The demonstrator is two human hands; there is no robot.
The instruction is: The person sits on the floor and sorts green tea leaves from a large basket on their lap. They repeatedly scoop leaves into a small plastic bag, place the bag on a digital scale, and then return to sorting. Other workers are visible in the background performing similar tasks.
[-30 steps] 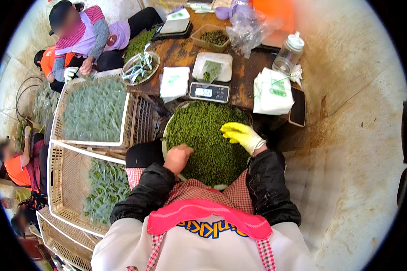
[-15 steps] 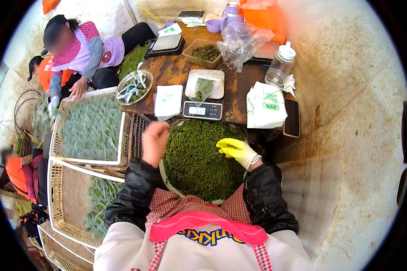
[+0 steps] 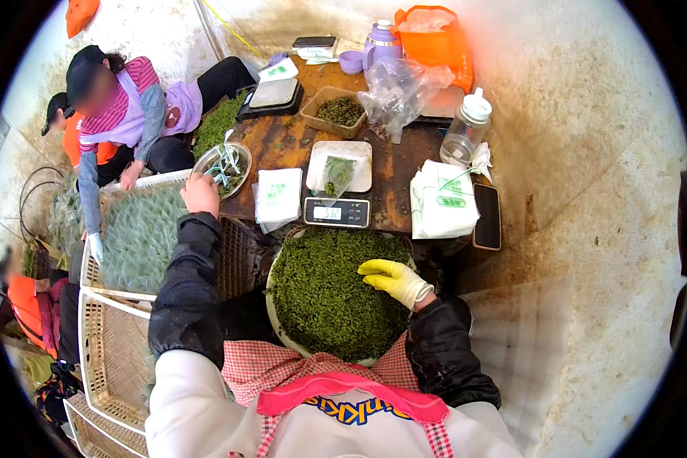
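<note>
On the lap: round basin [image 3: 276,305] heaped with green sprigs [image 3: 328,290] | right hand [image 3: 393,278], yellow-gloved, lay flat and loosely open on sprigs | left hand [image 3: 200,195] reached clear bowl [image 3: 223,168] at table edge, grip unclear | scale [image 3: 337,212] just beyond basin

So the scale [image 3: 337,213] sits on the counter [image 3: 393,164] edge. Just behind it is a tray [image 3: 359,153], left of it a stack of bags [image 3: 278,196], right of it a paper pile [image 3: 440,202], and in front, lower down, the big basin [image 3: 276,305] of greens.
</note>
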